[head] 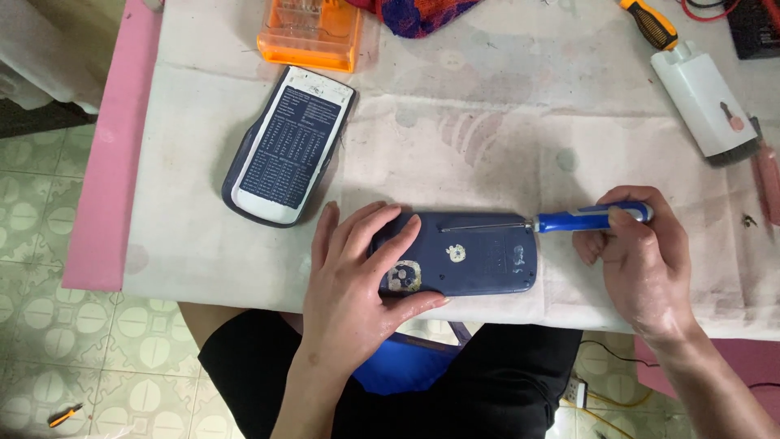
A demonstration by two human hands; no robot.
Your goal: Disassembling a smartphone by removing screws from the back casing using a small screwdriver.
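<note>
White cloth, worn and stained, covers the table (455, 146), and a pink edge (114, 146) runs down its left side, with green patterned floor tiles (32, 244) below; near the front edge of the table lies a dark blue case (479, 260), long and flat, back side up, with pale worn spots on it; the left hand (357, 276) lies flat on the left end of that case, fingers spread out and pressing down, thumb along the near edge, so the case stays put; the right hand (642, 260) is closed around the blue handle of a thin screwdriver (561, 221), pinching it between thumb and fingers; the thin metal shaft lies low over the top edge of the case, and its tip points left to a spot near the middle of that edge; I think the step in hand is working on a small screw in the back of the case, though the screw itself is too small to see; the next move would need the tip to sit straight in the screw head, with a gentle push and slow turns, while the left hand keeps the case from sliding; behind it lies a calculator cover (288, 146) with a printed table on it, an orange plastic box (313, 32), a white plastic block (703, 97), another screwdriver with an orange and black handle (650, 23), and a tiny one on the floor (65, 415).
</note>
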